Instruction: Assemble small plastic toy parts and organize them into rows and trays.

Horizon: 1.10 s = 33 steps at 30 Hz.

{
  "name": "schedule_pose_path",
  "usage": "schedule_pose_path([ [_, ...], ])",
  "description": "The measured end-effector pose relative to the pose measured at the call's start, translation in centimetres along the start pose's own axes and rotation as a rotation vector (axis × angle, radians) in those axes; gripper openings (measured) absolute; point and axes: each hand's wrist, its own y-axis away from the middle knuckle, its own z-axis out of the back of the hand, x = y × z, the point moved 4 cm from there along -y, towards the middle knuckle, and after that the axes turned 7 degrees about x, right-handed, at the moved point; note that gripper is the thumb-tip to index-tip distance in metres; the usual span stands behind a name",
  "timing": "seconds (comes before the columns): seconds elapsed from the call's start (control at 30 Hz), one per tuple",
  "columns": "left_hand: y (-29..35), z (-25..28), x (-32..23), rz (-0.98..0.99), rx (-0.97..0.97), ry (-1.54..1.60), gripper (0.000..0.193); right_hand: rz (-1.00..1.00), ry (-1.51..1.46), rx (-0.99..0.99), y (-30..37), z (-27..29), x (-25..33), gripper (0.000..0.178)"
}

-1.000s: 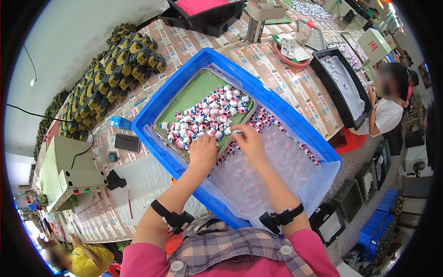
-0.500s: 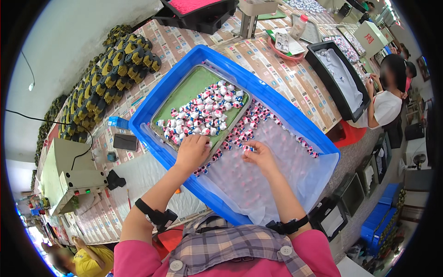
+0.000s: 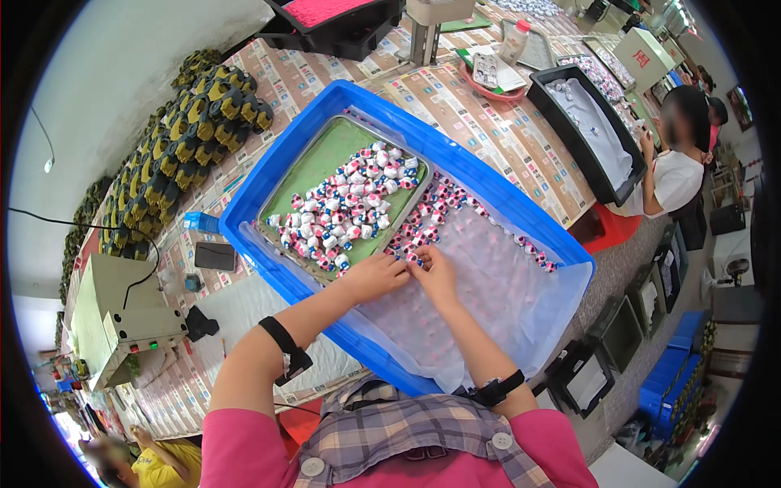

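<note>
My left hand (image 3: pixel 380 278) and my right hand (image 3: pixel 438 275) meet over the white lining sheet (image 3: pixel 480 301) in a blue plastic tub (image 3: pixel 529 203). Right thumb and fingers pinch a small white, pink and blue figurine (image 3: pixel 414 259) at the end of the figurine rows. The left fingers are closed close beside it; what they hold is hidden. A metal tray with a green base (image 3: pixel 321 159) lies in the tub's left part, heaped with loose figurines (image 3: pixel 346 203). More figurines (image 3: pixel 435 210) stand packed on the sheet along the tray's edge.
Stacked black-and-yellow pieces (image 3: pixel 191 122) line the wall at left. A pale machine box (image 3: pixel 122 309) and a dark flat device (image 3: pixel 215 256) sit on the table. At right, a black tub (image 3: pixel 561 134) stands near a person in white (image 3: pixel 679 175); another in yellow (image 3: pixel 167 465) is lower left.
My left hand has moved right and down from the heap in the tray. My right hand has shifted slightly left, and the two now meet at the figurine rows.
</note>
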Motion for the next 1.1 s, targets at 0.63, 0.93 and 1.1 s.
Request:
schedule_pose_path([
  [0.63,9.0,4.6,4.2,0.618,-0.197,0.253,0.022,0.549,0.429,0.025,-0.8,-3.0,9.3,0.007],
  [0.93,8.5,3.6,2.0,0.878,-0.066,0.145,0.044,0.525,0.694,0.289,-1.4,-10.0,9.2,0.009],
  [1.1,8.2,3.1,1.7,0.959,-0.044,0.161,0.042,0.462,0.777,0.265,-2.0,-11.7,8.2,0.01],
])
